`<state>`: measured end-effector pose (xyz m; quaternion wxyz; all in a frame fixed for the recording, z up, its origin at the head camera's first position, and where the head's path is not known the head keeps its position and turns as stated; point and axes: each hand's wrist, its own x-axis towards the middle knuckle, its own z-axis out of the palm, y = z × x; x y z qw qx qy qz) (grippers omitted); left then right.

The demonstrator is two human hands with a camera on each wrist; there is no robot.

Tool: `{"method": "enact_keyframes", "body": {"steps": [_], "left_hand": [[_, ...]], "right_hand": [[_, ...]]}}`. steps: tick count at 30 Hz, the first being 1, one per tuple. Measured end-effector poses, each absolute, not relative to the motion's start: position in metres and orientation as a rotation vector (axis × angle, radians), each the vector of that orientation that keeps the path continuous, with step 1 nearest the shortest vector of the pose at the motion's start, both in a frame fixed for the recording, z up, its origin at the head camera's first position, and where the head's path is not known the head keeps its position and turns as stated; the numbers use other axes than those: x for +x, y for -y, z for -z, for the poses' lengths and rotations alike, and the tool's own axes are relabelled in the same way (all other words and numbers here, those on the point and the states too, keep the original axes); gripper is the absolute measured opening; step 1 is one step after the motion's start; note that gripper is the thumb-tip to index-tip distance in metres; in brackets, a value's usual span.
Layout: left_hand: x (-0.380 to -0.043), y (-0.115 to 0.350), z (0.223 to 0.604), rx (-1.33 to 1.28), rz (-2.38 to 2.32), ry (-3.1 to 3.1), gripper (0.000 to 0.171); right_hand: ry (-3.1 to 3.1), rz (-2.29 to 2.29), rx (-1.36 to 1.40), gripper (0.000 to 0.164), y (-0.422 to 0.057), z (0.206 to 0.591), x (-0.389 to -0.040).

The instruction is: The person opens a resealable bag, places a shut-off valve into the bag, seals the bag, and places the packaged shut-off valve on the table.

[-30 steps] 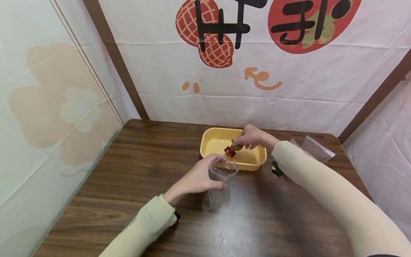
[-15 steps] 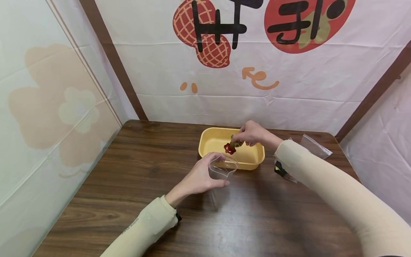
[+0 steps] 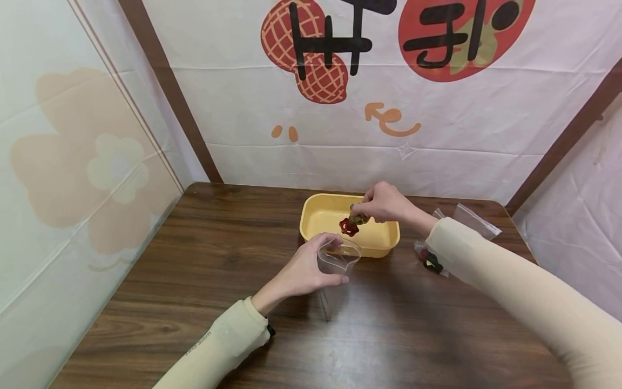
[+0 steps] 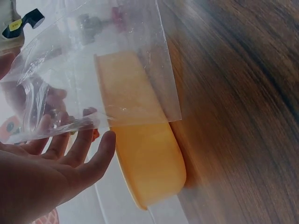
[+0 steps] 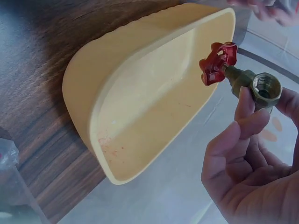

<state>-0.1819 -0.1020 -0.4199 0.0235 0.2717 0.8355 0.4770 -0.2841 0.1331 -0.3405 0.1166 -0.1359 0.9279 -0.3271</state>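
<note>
My left hand (image 3: 311,267) holds a clear zip bag (image 4: 140,32) by its mouth, thumb and fingers spread round the rim so the mouth gapes. The bag hangs down over the table in front of the yellow tub (image 3: 313,216). Above the tub, my right hand (image 3: 389,202) pinches a brass valve (image 5: 247,84) by its body. The valve's red handwheel (image 5: 218,64) points away from the fingers, and a threaded port faces the right wrist camera. In the head view the handwheel is just beyond the bag's mouth.
To the right of the tub lies a clear bag (image 3: 421,249) with something reddish inside, partly hidden by the right sleeve. Flat clear zip bags (image 3: 476,220) lie at the back right. A printed cloth (image 3: 311,162) hangs behind the wooden table (image 3: 233,232).
My right hand has lifted the valve slightly, and its handwheel now shows more clearly. The right forearm has shifted a little right. The left hand and bag stay nearly in place.
</note>
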Motion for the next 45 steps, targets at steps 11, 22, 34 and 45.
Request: {"method": "enact_keyframes", "body": {"steps": [11, 22, 34, 45], "left_hand": [[-0.181, 0.102, 0.421, 0.834, -1.486, -2.584, 0.068], [-0.181, 0.099, 0.419, 0.838, -1.488, -2.579, 0.068], [-0.181, 0.096, 0.419, 0.828, -1.485, -2.585, 0.069], [-0.182, 0.095, 0.420, 0.808, -1.474, -2.595, 0.069]], "right_hand": [[-2.767, 1.019, -0.422, 0.031, -0.135, 0.327, -0.261], [-2.797, 1.030, -0.408, 0.029, -0.146, 0.303, -0.249], [-2.801, 1.038, -0.430, 0.031, -0.147, 0.277, -0.233], [-2.817, 0.996, -0.474, 0.035, -0.143, 0.268, -0.220]]}}
